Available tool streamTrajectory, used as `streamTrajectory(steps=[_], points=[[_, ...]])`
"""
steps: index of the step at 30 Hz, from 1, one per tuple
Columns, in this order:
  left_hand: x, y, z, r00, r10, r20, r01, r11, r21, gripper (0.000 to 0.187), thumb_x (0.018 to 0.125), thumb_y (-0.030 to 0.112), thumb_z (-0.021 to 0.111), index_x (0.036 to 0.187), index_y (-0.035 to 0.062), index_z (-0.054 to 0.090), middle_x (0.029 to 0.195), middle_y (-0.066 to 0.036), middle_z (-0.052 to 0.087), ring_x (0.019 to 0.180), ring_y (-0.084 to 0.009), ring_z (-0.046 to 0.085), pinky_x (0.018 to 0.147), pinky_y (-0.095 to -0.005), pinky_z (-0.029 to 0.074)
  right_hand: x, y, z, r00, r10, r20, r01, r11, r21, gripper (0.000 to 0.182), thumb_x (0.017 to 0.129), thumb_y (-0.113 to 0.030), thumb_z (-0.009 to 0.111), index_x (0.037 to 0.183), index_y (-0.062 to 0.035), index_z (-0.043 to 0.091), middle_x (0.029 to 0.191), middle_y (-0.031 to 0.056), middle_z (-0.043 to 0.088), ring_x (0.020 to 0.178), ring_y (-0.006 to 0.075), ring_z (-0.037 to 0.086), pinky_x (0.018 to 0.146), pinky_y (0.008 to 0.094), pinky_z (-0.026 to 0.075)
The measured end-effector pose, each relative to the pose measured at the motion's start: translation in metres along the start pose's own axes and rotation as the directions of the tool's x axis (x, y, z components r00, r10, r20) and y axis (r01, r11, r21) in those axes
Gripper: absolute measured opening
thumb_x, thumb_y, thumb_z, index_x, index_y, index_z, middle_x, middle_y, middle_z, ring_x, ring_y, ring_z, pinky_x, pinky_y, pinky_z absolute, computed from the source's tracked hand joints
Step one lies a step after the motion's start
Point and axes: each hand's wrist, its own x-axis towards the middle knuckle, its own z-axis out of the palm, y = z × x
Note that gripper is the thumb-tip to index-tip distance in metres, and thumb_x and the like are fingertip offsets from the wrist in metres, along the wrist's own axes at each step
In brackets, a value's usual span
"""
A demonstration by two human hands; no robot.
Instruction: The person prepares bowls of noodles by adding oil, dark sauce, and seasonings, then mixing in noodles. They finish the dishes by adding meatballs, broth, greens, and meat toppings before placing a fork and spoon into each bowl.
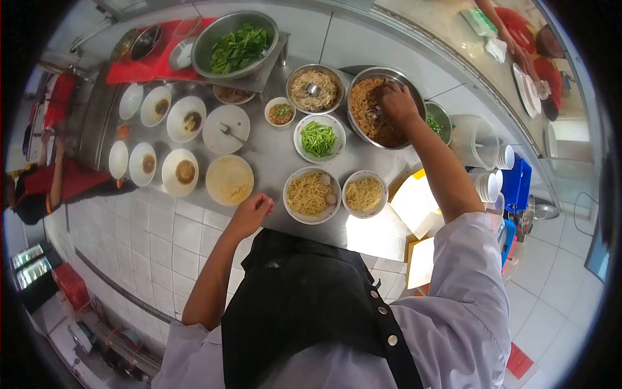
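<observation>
My right hand [400, 105] reaches into a large metal bowl [355, 129] of brown minced topping [368, 94]. Its fingers are bent down over the darker part of the food, and what they grip is hidden. A shiny spoon head [372, 115] shows just left of them. At the counter's front edge my left hand [254, 211] is loosely closed, with nothing visible in it. Close by are a pale empty bowl [228, 170] and a bowl of noodles [308, 192] with meatballs. A smaller noodle bowl [364, 194] sits to the right.
Cut greens [317, 139] and a bowl of shredded topping [303, 83] stand behind the noodles. Several white bowls [184, 119] with sauce line the left. A big basin [206, 40] holds leafy greens. Stacked cups [484, 185] are at right. Co-workers [65, 185] appear left and upper right.
</observation>
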Motion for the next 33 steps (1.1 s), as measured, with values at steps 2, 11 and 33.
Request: streamTrajectory(steps=[2, 11, 33], points=[[0.005, -0.003, 0.0, 0.999, -0.011, -0.043, 0.011, 1.0, -0.011, 0.026, 0.104, 0.025, 0.055, 0.098, 0.0008, 0.063, 0.083, -0.005, 0.066, 0.078, -0.0147, 0.063, 0.075, -0.0304, 0.051, -0.01, -0.001, 0.003, 0.999, -0.037, -0.025, 0.035, 0.997, -0.069, 0.022, 0.093, -0.022, 0.057, 0.099, -0.0149, 0.077, 0.119, 0.0021, 0.068, 0.123, 0.0235, 0.055, 0.1, 0.045, 0.04], [0.019, 0.012, 0.007, 0.991, -0.108, 0.074, 0.09, 0.972, 0.216, 0.04, 0.107, 0.034, 0.048, 0.087, 0.0028, 0.063, 0.072, -0.004, 0.06, 0.067, -0.0136, 0.062, 0.061, -0.0307, 0.047, -0.132, 0.019, -0.078, 0.719, 0.564, -0.406, -0.241, 0.75, 0.615, 0.036, 0.089, -0.019, 0.069, 0.124, -0.0125, 0.064, 0.122, 0.0104, 0.066, 0.108, 0.0315, 0.062, 0.096, 0.047, 0.045], [0.083, 0.203, -0.111, 0.715, -0.079, -0.694, -0.442, 0.718, -0.537, 0.068, 0.095, 0.05, 0.065, 0.147, 0.016, 0.036, 0.135, -0.015, 0.042, 0.103, -0.0263, 0.057, 0.089, -0.044, 0.053, -0.485, 0.198, 0.2, 0.388, 0.919, 0.073, -0.73, 0.258, 0.633, 0.031, 0.078, -0.016, 0.078, 0.103, -0.0007, 0.07, 0.094, 0.0259, 0.071, 0.089, 0.0442, 0.069, 0.077, 0.0492, 0.054]])
